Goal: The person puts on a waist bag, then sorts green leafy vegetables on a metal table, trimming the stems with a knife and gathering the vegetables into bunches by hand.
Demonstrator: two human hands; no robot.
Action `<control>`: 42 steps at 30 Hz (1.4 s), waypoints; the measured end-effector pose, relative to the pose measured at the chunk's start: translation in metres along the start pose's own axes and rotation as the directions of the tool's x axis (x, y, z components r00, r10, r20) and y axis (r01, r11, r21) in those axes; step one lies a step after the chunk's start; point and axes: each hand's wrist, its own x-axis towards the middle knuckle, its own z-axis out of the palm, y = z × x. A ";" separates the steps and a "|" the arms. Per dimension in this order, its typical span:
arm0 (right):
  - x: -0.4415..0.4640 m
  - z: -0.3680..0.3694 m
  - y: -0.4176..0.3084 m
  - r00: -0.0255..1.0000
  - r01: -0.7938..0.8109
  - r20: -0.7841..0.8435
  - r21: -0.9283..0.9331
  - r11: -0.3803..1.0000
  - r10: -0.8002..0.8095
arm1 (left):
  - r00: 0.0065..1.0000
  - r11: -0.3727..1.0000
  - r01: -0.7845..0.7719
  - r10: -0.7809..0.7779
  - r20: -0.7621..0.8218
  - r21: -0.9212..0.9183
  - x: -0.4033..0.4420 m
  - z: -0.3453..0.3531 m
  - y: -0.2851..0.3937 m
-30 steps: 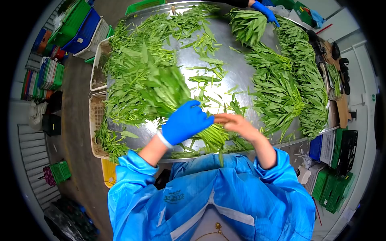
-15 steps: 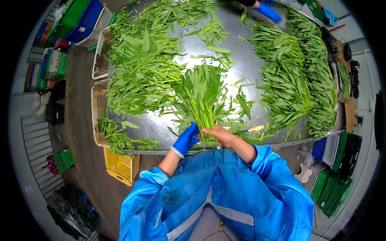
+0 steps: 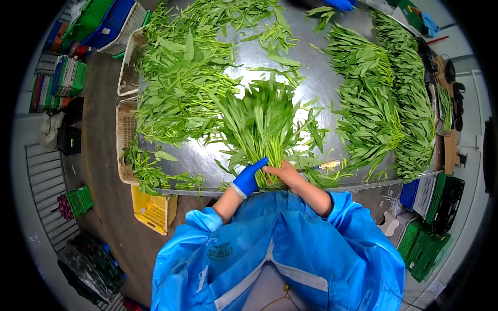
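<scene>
Both my hands are wrapped around the stem end of a bunch of leafy greens [image 3: 259, 116], its leaves fanned away from me over the metal table [image 3: 306, 78]. My left hand [image 3: 250, 177], in a blue glove, grips the stems from the left. From the other side my bare right hand [image 3: 282, 173] closes on them, thumb across the stems. A knife [image 3: 328, 165] with a light handle lies just right of my right hand, its blade partly under loose leaves. The cut stem ends are mostly hidden by my hands.
A loose heap of greens [image 3: 176, 93] covers the table's left side. Neat rows of bunches [image 3: 368, 98] lie at the right. Plastic crates [image 3: 127, 124] flank the left edge, with a yellow crate [image 3: 153, 210] below. A co-worker's blue-gloved hand [image 3: 340, 4] shows at the far edge.
My left hand has shifted right and over the front of the stems, and the bunch has spread wider. The co-worker's gloved hand has moved away toward the top edge.
</scene>
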 end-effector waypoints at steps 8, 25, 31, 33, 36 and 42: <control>-0.014 -0.006 -0.048 0.994 -0.090 -0.071 -0.960 0.266 0.080 | 0.989 0.988 0.092 -0.077 0.127 -0.124 0.012 0.007 -0.002; 0.050 -0.030 -0.037 0.734 0.288 -0.441 -0.486 0.825 -0.516 | 0.996 0.994 -0.063 0.068 -0.062 0.091 0.006 0.045 -0.004; 0.046 -0.028 -0.037 0.749 0.200 -0.399 -0.624 0.755 -0.529 | 0.984 0.967 -0.107 0.136 -0.114 0.232 0.011 0.040 -0.010; 0.051 -0.027 -0.032 0.736 0.319 -0.407 -0.497 0.807 -0.541 | 0.981 0.958 -0.117 0.153 -0.122 0.263 0.010 0.041 -0.008; 0.045 -0.025 -0.032 0.831 0.396 -0.416 -0.025 0.918 -0.369 | 0.983 0.966 -0.119 0.148 -0.111 0.231 0.007 0.047 -0.005; 0.031 -0.017 -0.038 0.943 0.253 -0.266 0.173 0.952 -0.202 | 0.980 0.947 -0.134 0.171 -0.103 0.291 0.012 0.041 -0.010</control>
